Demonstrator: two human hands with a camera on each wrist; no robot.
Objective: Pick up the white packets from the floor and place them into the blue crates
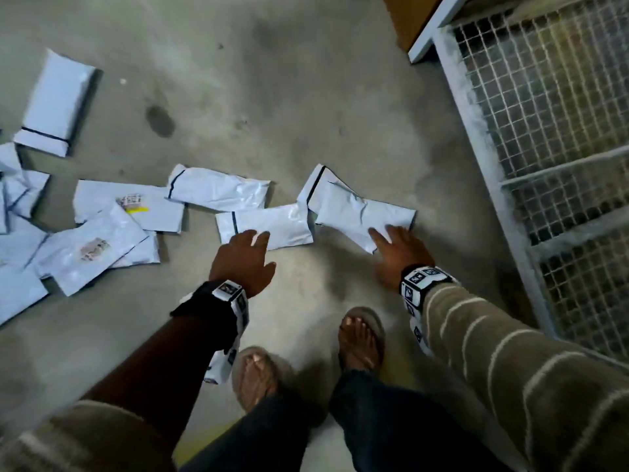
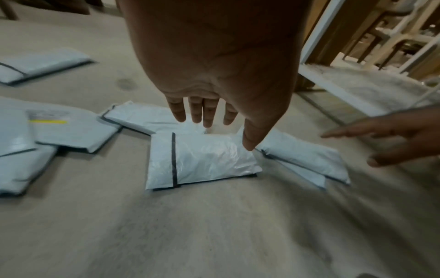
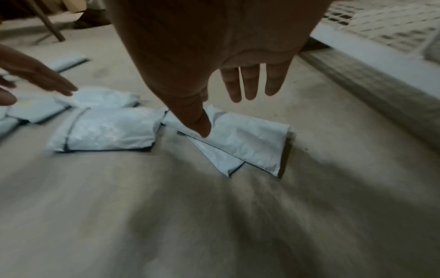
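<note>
Over grey floor (image 1: 306, 80), two spread hands (image 1: 243, 257) — above two white packets (image 1: 269, 226)

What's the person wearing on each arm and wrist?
Left hand: bare forearm, tan sleeve pushed up to the elbow, black cuff and white marker-printed band. Right hand: tan sleeve with thin white stripes, reaching a similar wristband.

white plastic mailer packets (image 1: 354, 206): at least 8, left pile overlaps
bare hands (image 1: 243, 258): 2
sandalled feet (image 1: 360, 338): 2
white wire-mesh cage (image 1: 558, 137): 1
</note>
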